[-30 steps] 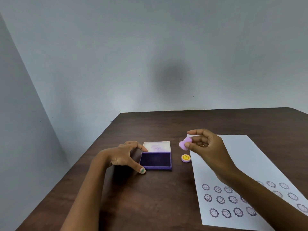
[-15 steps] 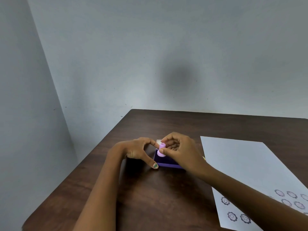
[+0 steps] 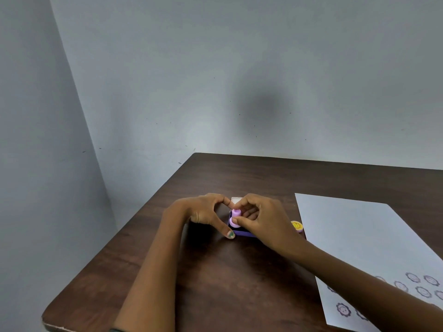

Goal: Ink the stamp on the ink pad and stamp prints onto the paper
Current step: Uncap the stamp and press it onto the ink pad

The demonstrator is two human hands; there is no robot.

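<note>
Here right hand fingers pinch the stamp upright on the ink pad; left hand fingers clasp its side.

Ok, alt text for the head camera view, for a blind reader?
The right hand pinches a purple stamp against an open purple ink pad while the left hand grips the pad's left side. On the wooden table, a yellow smiley disc and white paper with purple prints lie to the right.
</note>
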